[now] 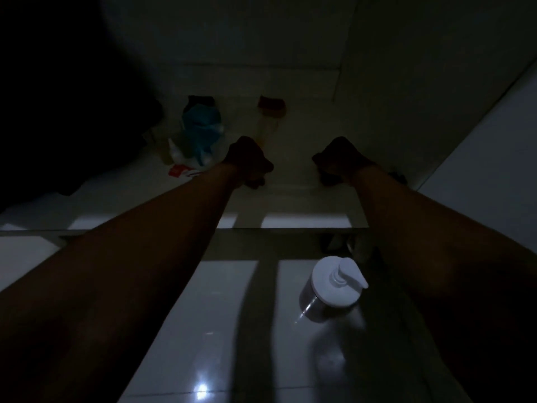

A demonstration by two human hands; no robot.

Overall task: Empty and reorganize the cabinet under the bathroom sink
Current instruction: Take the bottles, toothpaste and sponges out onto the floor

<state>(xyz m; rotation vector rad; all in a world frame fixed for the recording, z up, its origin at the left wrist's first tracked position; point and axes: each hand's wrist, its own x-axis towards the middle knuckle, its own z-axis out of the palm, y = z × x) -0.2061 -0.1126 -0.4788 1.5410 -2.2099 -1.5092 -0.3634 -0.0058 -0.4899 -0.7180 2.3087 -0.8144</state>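
— Glossy white floor tiles [220, 330], very dim, one glint of light low down. Pump bottle [334, 286] upright on them, white head, clear body.

— And the cabinet?

— Beyond the pump bottle, farther from the camera: pale cabinet floor [302, 135], with a front edge [305, 221] showing as a bright strip just past the pump bottle. Side wall up and right of the pump bottle.

— Hands?

— Left hand [250, 162] up and left of the pump bottle, right hand [337, 161] straight beyond it. Both past the front edge, inside the cabinet, apart from each other. Fingers curled on both; too dark to tell whether gripping anything or closed on nothing.

— Things inside?

— Farther back and left of the pump bottle: blue container [202, 126], small white bottle [177, 149] and red-and-white packet [181, 171], bunched together beside the left hand. Clear bottle with a reddish cap [270, 117] just behind the left hand; touching or not, impossible to say.

— Room to move?

— Bare cabinet floor between the two hands and behind the right hand. Bare tile left of the pump bottle, between the forearms. Right forearm close beside the pump bottle.
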